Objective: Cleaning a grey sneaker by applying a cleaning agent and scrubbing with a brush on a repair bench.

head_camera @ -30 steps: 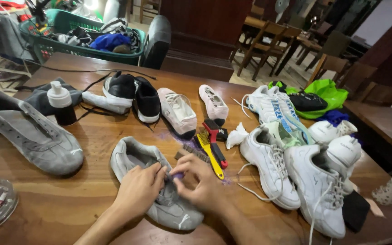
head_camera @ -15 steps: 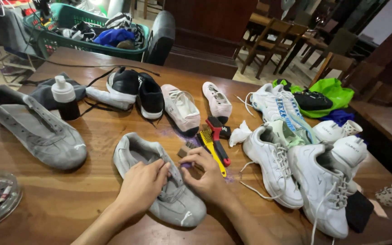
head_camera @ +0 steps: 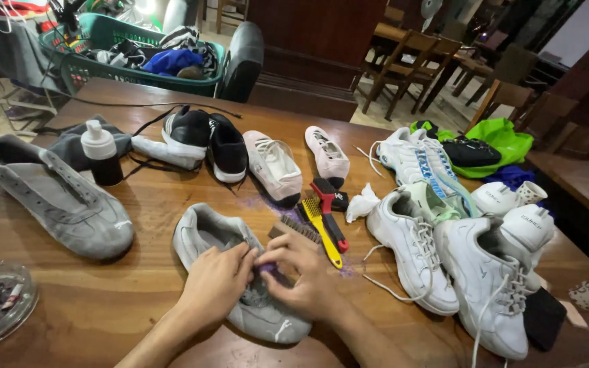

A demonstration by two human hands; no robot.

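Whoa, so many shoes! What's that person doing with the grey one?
A person has both hands on a grey shoe lying on a wooden table. The left hand and right hand meet over its middle, fingers pinching at the tongue area. What they pinch is hidden. Beside them lie a yellow brush, a red brush and a wooden brush, untouched. A matching grey shoe lies to the left and white sneakers crowd the right.

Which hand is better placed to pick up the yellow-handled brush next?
Right, probably. The right hand lies just below the yellow-handled brush, on the grey suede shoe. The left hand sits farther away and would have to cross over the right.
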